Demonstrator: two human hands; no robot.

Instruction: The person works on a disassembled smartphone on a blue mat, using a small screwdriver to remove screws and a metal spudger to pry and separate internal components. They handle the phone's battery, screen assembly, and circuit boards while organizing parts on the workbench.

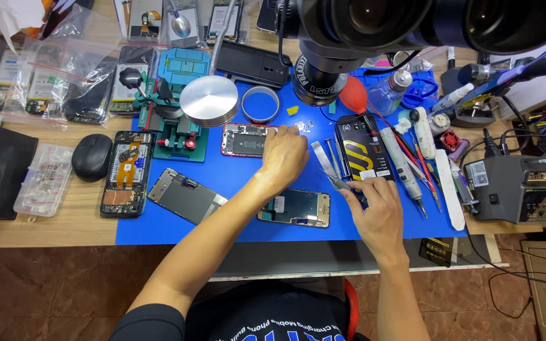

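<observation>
My left hand (pixel 284 156) rests on the blue work mat (pixel 235 170), fingers curled over the right end of an opened red phone (pixel 242 139), with small parts just beyond the fingertips. My right hand (pixel 377 211) grips a thin metal tool (pixel 331 169), probably tweezers, whose tip points up and left. Between my hands lies a detached phone screen (pixel 298 208), face down.
A microscope head (pixel 349 38) hangs over the mat's far side. A second screen (pixel 186 195), an open black phone (pixel 126 173), a black mouse (pixel 91 157), a teal clamp jig (pixel 175 107), several screwdrivers (pixel 406 164) and a soldering station (pixel 516 186) surround the hands.
</observation>
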